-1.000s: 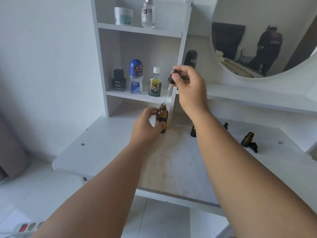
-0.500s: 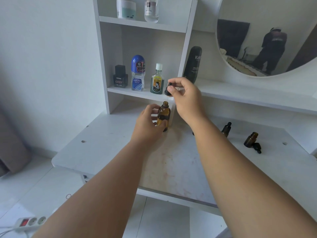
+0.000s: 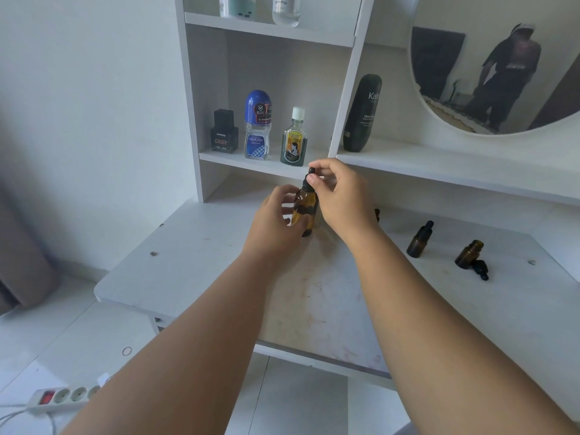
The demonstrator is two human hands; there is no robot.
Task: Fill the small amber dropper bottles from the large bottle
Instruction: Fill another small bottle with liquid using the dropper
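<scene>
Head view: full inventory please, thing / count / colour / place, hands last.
large bottle: 1, amber, desk, dropper cap on its neck
small dropper bottles: 2 clear, amber; capped one upright, open one right of it; a third is mostly hidden behind the right wrist
loose dropper cap: 1, black, beside the open bottle
shelf bottles: black, blue roll-on, green
tall tube: 1, dark, right ledge
mirror: 1, round
power strip: 1, white, floor
desk: 1, white
left hand: holds large bottle
right hand: pinches dropper cap
</scene>
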